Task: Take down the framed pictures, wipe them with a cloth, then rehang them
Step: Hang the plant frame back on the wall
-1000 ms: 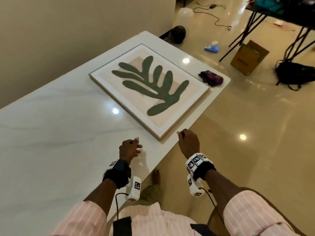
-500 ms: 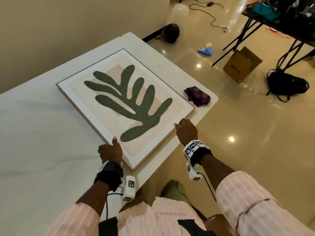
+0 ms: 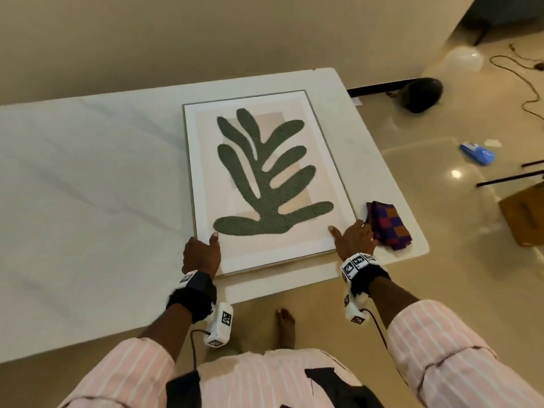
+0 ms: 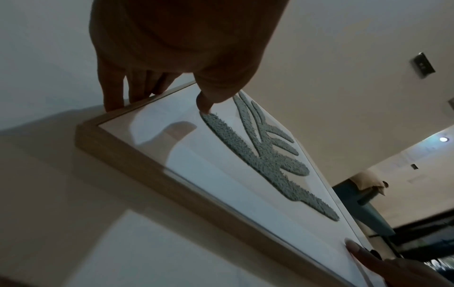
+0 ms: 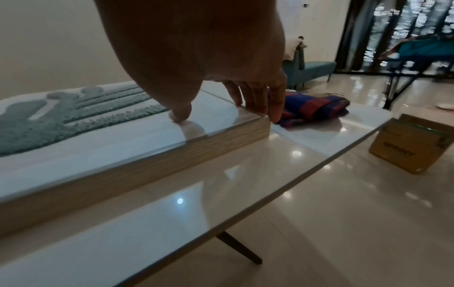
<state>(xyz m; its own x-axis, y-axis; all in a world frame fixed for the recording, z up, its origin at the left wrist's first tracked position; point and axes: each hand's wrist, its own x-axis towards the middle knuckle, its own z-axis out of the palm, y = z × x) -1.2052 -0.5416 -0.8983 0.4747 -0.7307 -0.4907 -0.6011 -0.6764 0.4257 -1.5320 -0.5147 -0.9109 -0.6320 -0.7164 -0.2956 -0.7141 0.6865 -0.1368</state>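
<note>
A framed picture [image 3: 265, 178] with a green leaf shape lies flat on the white table [image 3: 88, 201], its short edge toward me. My left hand [image 3: 203, 245] grips the near left corner. Its thumb presses the glass and its fingers [image 4: 113, 101] curl over the wooden side. My right hand [image 3: 350, 234] grips the near right corner the same way, thumb on the glass [image 5: 98, 132] and fingers [image 5: 258, 104] down the frame's side. A folded checked cloth [image 3: 388, 225] in purple, blue and orange lies just right of that hand, close to its fingers.
The table stands against a beige wall, and its near edge is just below the frame. On the glossy floor to the right are a cardboard box [image 3: 527, 213], a blue packet [image 3: 477, 153], a black round object [image 3: 424, 94] and a cable. My bare foot [image 3: 285, 322] is under the table edge.
I have come round to face the picture's short edge. Both hands went from the table edge onto the frame's near corners and took hold there.
</note>
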